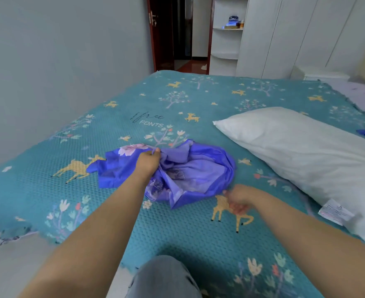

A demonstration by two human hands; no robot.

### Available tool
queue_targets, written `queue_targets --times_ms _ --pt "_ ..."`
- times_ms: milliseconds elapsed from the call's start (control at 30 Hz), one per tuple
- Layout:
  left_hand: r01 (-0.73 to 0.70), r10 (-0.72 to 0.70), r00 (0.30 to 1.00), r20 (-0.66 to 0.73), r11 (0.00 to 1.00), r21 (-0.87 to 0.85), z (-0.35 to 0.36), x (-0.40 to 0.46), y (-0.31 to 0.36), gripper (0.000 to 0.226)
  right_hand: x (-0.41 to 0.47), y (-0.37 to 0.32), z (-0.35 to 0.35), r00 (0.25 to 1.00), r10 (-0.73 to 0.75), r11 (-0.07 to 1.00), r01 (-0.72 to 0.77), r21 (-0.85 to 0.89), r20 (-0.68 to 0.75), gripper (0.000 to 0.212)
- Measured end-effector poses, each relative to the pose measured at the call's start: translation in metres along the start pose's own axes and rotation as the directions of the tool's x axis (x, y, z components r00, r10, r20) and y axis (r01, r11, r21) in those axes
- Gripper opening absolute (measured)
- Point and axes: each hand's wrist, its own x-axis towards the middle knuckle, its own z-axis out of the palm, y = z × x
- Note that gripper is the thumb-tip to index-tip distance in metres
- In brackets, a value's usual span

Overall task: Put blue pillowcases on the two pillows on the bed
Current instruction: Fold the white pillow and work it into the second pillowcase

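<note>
Head: L hand [148,161] on pillowcase [190,168] (crumpled)

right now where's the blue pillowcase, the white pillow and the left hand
blue pillowcase [201,171], head view, on its crumpled middle
white pillow [295,151], head view, on its bare top face
left hand [148,161], head view, on the back of the hand gripping the cloth

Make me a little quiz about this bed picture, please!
1. True or false: the white pillow already wears its blue pillowcase.
2. Which hand grips the pillowcase: A) left hand B) right hand C) both?
3. Fill in: the pillowcase lies crumpled on the teal ___.

Key: 1 false, the pillow is bare. 2 A; the right hand is blurred, beside the cloth's edge, and seems to hold nothing. 3 bedspread.
</note>
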Motion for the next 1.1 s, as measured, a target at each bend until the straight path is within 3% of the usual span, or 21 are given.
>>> queue_targets --times_ms 67,100,133,167,200,267,367,534,567,667,701,767,834,867,901,934,968,1001,1068,1101 --pt "0.026 -0.036 0.999 -0.041 0.975 -0.221 0.000 0.002 0.005 0.031 -0.001 0.001 0.018 0.999 -0.038 0.995 0.039 0.095 -0.019 0.030" --pt "0.050 -0.061 0.998 -0.022 0.937 -0.347 -0.003 0.004 0.007 0.029 0.001 -0.004 0.025 0.997 -0.058 0.967 0.069 0.247 -0.050 0.023" --pt "0.075 -0.077 0.997 0.017 0.877 -0.475 -0.006 0.003 0.011 0.028 0.002 -0.013 0.030 0.998 -0.059 0.860 0.063 0.507 -0.024 0.014" --pt "0.103 -0.080 0.995 0.064 0.806 -0.583 -0.010 0.001 0.016 0.028 0.002 -0.022 0.033 0.997 -0.074 0.668 0.028 0.744 0.029 0.004" --pt "0.133 -0.083 0.991 0.107 0.751 -0.647 -0.014 0.000 0.019 0.029 0.002 -0.033 0.035 0.991 -0.107 0.470 -0.015 0.882 0.074 0.006" --pt "0.198 -0.097 0.978 0.185 0.707 -0.679 -0.019 -0.001 0.025 0.037 -0.002 -0.055 0.037 0.971 -0.178 0.259 -0.107 0.960 0.156 0.006" --pt "0.255 -0.091 0.958 0.271 0.697 -0.670 -0.024 -0.005 0.030 0.040 -0.005 -0.080 0.032 0.969 -0.195 0.242 -0.105 0.965 0.154 0.023" --pt "0.280 -0.083 0.950 0.301 0.658 -0.700 -0.021 -0.010 0.032 0.045 -0.012 -0.084 0.003 0.984 -0.163 0.331 -0.007 0.944 0.064 0.018" --pt "0.280 -0.083 0.951 0.299 0.642 -0.714 -0.017 -0.008 0.033 0.048 -0.013 -0.079 0.003 0.981 -0.156 0.346 -0.056 0.936 0.116 0.020" --pt "0.265 -0.123 0.962 0.245 0.648 -0.714 -0.005 -0.010 0.033 0.042 -0.012 -0.065 0.019 0.937 -0.120 0.262 -0.289 0.921 0.328 0.064" --pt "0.274 -0.152 0.961 0.232 0.656 -0.704 -0.002 -0.011 0.031 0.039 -0.016 -0.067 0.028 0.928 -0.119 0.224 -0.321 0.920 0.353 0.064" --pt "0.299 -0.193 0.954 0.229 0.670 -0.680 0.000 -0.013 0.022 0.037 -0.020 -0.079 0.042 0.962 -0.039 0.152 -0.261 0.953 0.269 0.034" --pt "0.294 -0.227 0.956 0.188 0.697 -0.654 -0.005 -0.011 0.010 0.038 -0.019 -0.090 0.045 0.994 0.087 0.255 0.041 0.966 -0.065 0.028" --pt "0.270 -0.228 0.962 0.152 0.708 -0.653 -0.010 -0.008 0.004 0.037 -0.018 -0.091 0.041 0.938 0.134 0.406 0.241 0.882 -0.318 0.033" --pt "0.233 -0.210 0.971 0.115 0.721 -0.653 -0.014 -0.007 0.001 0.032 -0.021 -0.090 0.031 0.829 0.112 0.573 0.396 0.717 -0.548 0.038" --pt "0.189 -0.177 0.981 0.085 0.734 -0.653 -0.018 -0.006 0.000 0.023 -0.027 -0.086 0.021 0.713 0.035 0.716 0.471 0.515 -0.700 0.041" --pt "0.149 -0.138 0.988 0.066 0.767 -0.624 -0.019 -0.005 -0.002 0.014 -0.031 -0.079 0.012 0.642 -0.071 0.820 0.474 0.322 -0.763 0.041" --pt "0.115 -0.105 0.993 0.050 0.822 -0.558 -0.018 -0.004 -0.004 0.010 -0.030 -0.071 0.005 0.654 -0.167 0.893 0.418 0.169 -0.737 0.037" --pt "0.079 -0.058 0.996 0.071 0.935 -0.345 -0.009 -0.006 -0.008 0.010 -0.023 -0.052 0.000 0.850 -0.244 0.967 0.247 -0.056 -0.467 0.023" --pt "0.097 -0.075 0.992 0.101 0.967 -0.237 -0.002 -0.007 -0.013 0.012 -0.017 -0.037 0.000 0.924 -0.229 0.970 0.190 -0.152 -0.306 0.027"
